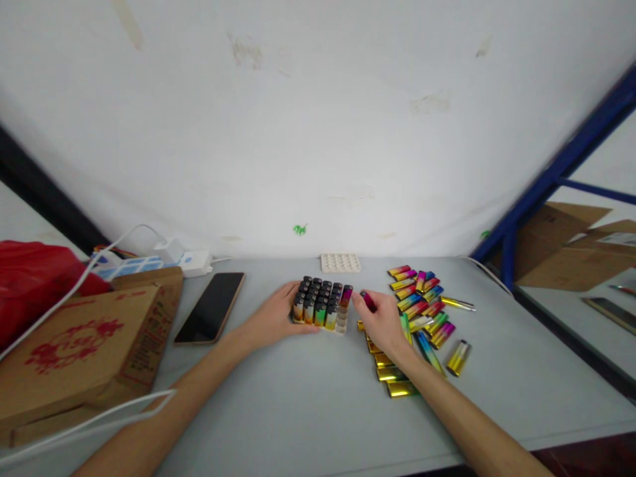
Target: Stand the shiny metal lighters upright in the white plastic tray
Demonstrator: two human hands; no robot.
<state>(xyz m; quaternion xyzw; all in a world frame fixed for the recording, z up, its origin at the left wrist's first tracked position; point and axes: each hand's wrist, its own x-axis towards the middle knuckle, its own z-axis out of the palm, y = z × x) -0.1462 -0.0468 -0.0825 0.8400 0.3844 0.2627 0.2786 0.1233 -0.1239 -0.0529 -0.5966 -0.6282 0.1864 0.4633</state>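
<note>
My left hand [278, 311] is closed on the left side of a white holed tray [340, 326], thumb along its front. Rows of lighters [320, 311] with black tops stand upright in it, and one purple lighter [347, 294] shows at the right. A few holes at the tray's front right corner have nothing in them. Just right of the tray, my right hand [385, 321] pinches a dark purple-red lighter [368, 300], its lower part hidden by the fingers. Beneath and beyond this hand lies a pile of shiny multicoloured lighters [410, 301].
A second white holed tray [340, 263] lies by the wall. A phone [211, 308] rests to the left, near a cardboard box [84, 358], a red bag [42, 288] and a power strip [134, 265]. One yellow lighter [458, 358] lies apart at the right.
</note>
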